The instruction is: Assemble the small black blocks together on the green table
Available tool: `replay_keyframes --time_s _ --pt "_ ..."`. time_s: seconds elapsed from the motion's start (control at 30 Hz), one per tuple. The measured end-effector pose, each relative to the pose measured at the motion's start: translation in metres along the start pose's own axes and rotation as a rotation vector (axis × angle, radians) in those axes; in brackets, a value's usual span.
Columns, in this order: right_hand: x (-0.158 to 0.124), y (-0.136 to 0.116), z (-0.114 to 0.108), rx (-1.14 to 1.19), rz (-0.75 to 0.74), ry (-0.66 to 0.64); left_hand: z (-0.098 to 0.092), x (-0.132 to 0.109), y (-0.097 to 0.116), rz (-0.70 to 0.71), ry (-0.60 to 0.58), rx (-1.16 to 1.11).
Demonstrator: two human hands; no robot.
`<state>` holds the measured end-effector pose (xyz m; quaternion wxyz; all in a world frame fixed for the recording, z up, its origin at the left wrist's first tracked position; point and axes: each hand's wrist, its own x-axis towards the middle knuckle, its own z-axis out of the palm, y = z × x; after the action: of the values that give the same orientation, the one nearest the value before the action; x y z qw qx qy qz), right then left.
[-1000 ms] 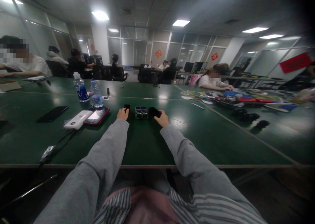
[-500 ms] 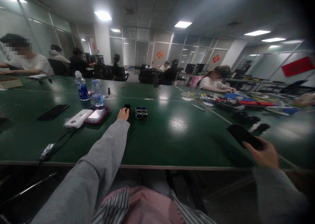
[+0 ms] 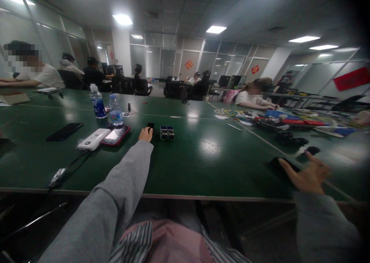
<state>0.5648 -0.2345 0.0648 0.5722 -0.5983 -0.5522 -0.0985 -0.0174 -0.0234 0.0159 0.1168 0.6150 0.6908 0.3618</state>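
My left hand (image 3: 145, 134) reaches out to mid-table, its fingers closed around a small black block-like object (image 3: 150, 126) whose kind I cannot make out. Just right of it stands a little cluster of small blue-topped box-shaped pieces (image 3: 167, 133). On the right, my right hand (image 3: 313, 175) is open with its fingers spread. Beneath its thumb a flat black phone-like slab (image 3: 281, 165) lies at the table surface, partly covered by the hand.
On the left of the green table (image 3: 185, 170) are a black phone (image 3: 64, 132), a white power bank (image 3: 94, 139) with a cable, a red-edged device (image 3: 116, 135) and two bottles (image 3: 98, 103). Cables and tools (image 3: 277, 118) clutter the right, near dark objects (image 3: 291, 138). Other people sit beyond.
My right hand has lowered the black slab to the table and let go, its fingers spreading. My left hand stays on the small black object.
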Motion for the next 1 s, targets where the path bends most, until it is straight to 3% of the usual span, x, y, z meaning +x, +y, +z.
replay_keyframes --time_s 0.1,0.27,0.37,0.43,0.5,0.63,1.0 --pt "0.01 -0.058 0.062 -0.01 -0.174 -0.037 -0.002 -0.001 0.002 0.005 -0.003 0.011" --pt "-0.025 -0.169 0.21 0.231 -0.253 -0.468 -0.001 0.0 0.003 0.001 -0.007 0.021" --pt "-0.059 -0.208 0.28 0.186 -0.339 -0.619 0.0 0.001 0.002 0.002 -0.009 0.019" --pt "-0.074 -0.218 0.307 0.13 -0.387 -0.678 0.0 0.001 0.001 0.002 -0.005 0.014" --pt "-0.079 -0.218 0.318 0.085 -0.44 -0.729 0.0 0.001 0.001 0.0 -0.006 0.012" --pt "-0.077 -0.21 0.319 0.037 -0.485 -0.763 -0.002 -0.002 0.002 -0.009 -0.006 0.006" --pt "-0.07 -0.195 0.323 -0.001 -0.354 -0.566 -0.002 -0.002 0.005 -0.002 -0.006 0.014"
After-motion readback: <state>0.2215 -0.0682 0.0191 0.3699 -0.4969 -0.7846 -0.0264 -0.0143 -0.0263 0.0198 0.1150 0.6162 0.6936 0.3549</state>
